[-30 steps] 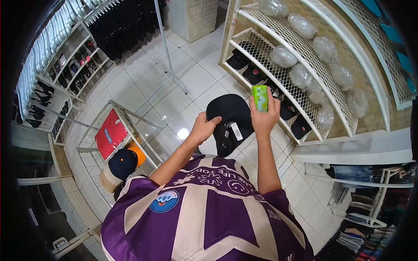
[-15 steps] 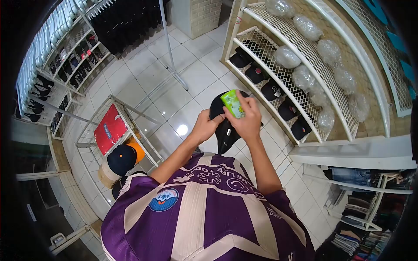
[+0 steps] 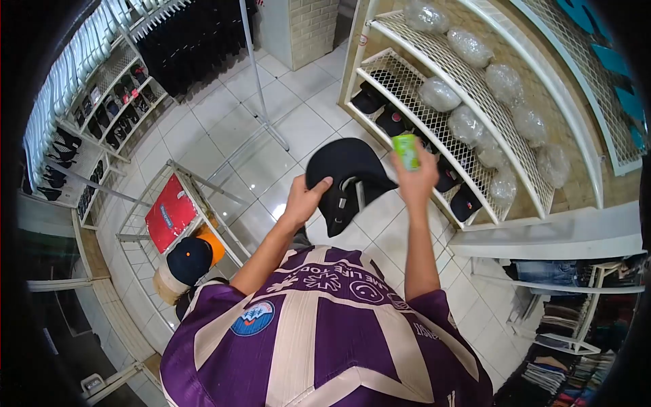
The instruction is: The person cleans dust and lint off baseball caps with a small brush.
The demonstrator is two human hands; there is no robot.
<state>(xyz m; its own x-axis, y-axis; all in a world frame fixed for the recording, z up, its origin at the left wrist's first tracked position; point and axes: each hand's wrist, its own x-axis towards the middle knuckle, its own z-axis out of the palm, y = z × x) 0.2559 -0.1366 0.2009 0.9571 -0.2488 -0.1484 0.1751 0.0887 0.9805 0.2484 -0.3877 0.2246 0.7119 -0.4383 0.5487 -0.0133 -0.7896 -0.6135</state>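
Note:
A black cap (image 3: pixel 347 163) is held up over the tiled floor, its inside and back strap with a metal buckle showing. My left hand (image 3: pixel 305 199) grips its left edge, thumb on top. To the right of the cap and apart from it, my right hand (image 3: pixel 415 178) is closed round a small bright green packet (image 3: pixel 407 151), slightly blurred.
Curved white mesh shelves (image 3: pixel 468 81) at the right bear plastic-wrapped round bundles (image 3: pixel 468 46), with black caps (image 3: pixel 465 203) below. At the left a wire rack (image 3: pixel 135 237) holds a red package (image 3: pixel 170 214) and a navy cap (image 3: pixel 189 261). A metal stand (image 3: pixel 255 68) rises behind.
My right hand has moved right, away from the cap, with the green packet. The cap, still in my left hand, has tilted and shows more of its inside.

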